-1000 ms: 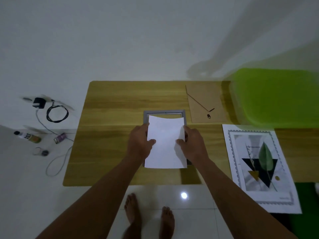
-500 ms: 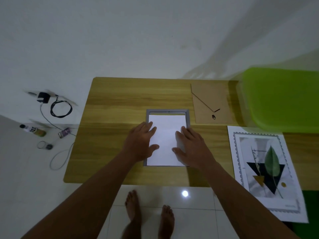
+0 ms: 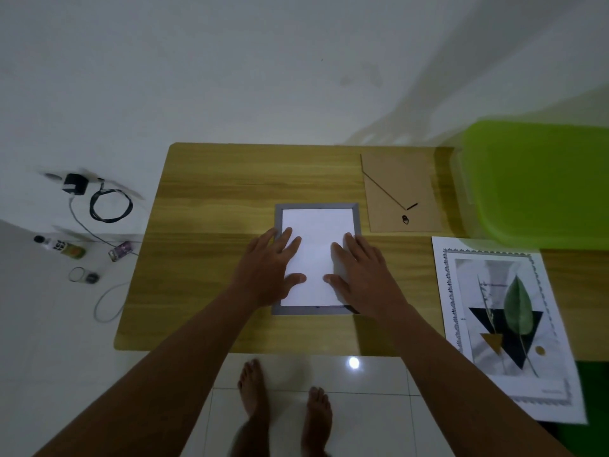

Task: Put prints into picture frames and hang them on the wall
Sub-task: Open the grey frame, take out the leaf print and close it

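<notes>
Grey picture frame [image 3: 316,206] lay flat near the middle of the wooden table [image 3: 204,258]. White sheet [image 3: 316,232], blank side up, sat inside the frame's recess. The grey border showed along the top, the left side and the near edge.

Left hand [image 3: 267,272] rested flat on the sheet's left part, fingers straight and spread, thumb pointing inward. Its palm lapped over the frame's left rail. Right hand [image 3: 362,275] mirrored it on the sheet's right part, thumb toward the other thumb, heel covering the frame's near right corner. Neither hand grasped anything; both pressed down with flat palms.

Brown backing board [image 3: 405,179], with a thin stand arm and a small black hanger, lay beyond and right of the frame, apart from it. Larger leaf print [image 3: 504,324], a green leaf over dark triangles, lay face up at the right, well apart from the frame. Lime-green bin [image 3: 540,183] sat at the far right, blurred.

Floor at left: black charger [image 3: 75,184] with coiled cable, small bottle [image 3: 62,247]. Bare feet [image 3: 253,390] showed below the table's near edge.
</notes>
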The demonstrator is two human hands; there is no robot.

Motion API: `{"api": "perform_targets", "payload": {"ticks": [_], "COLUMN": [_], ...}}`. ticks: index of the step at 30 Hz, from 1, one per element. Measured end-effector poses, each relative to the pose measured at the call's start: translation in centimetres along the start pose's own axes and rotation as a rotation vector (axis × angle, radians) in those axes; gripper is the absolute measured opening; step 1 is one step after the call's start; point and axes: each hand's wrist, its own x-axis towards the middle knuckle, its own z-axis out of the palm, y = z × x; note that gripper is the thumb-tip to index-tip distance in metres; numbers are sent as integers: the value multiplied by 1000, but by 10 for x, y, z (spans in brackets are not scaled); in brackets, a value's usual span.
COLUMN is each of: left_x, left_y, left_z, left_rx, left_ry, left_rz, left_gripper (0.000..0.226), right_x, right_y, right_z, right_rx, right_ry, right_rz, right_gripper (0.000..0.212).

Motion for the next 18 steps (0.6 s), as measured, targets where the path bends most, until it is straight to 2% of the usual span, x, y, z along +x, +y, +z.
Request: {"api": "perform_targets", "payload": {"ticks": [10, 14, 18], "left_x": [2, 0, -5], "left_y": [-2, -6, -9], "left_z": [3, 3, 3], "left_rx": [-15, -122, -149], "left_ry": [-5, 4, -60], "left_rz": [-17, -24, -51], "left_gripper": [85, 85, 87], "right_x": [6, 5, 5], "right_y": [5, 8, 8], "right_z": [2, 2, 0], "right_rx": [8, 14, 13], "right_ry": [33, 47, 67], "right_rz": [-17, -30, -33], "right_gripper": [74, 75, 75]}}
